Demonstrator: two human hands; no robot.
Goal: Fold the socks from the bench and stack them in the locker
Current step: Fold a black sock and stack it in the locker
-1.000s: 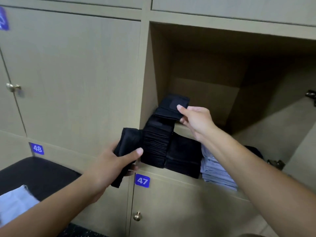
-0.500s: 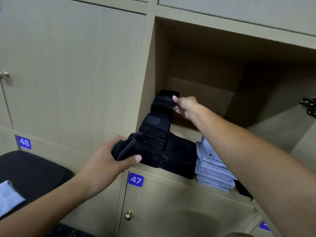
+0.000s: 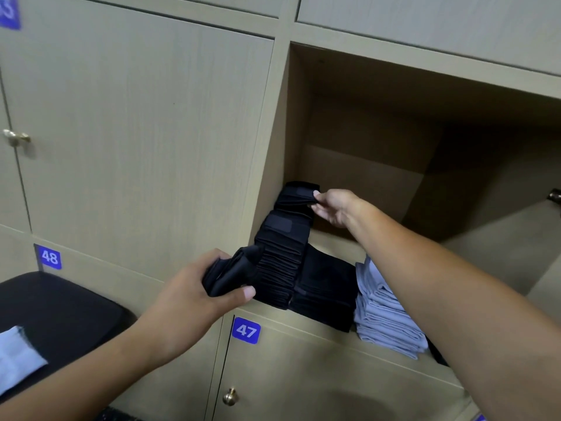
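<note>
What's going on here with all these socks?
A person is stacking folded socks in an open locker. The left hand grips a folded black sock at the locker's front edge, while the right hand pinches the top of a tall black stack. A light blue stack sits alongside.

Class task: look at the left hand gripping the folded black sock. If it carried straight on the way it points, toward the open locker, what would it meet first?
Most likely the tall stack of black socks at the locker's left front. The left hand points up and right, and its folded black sock already looks to touch that stack, though depth is unclear.
</note>
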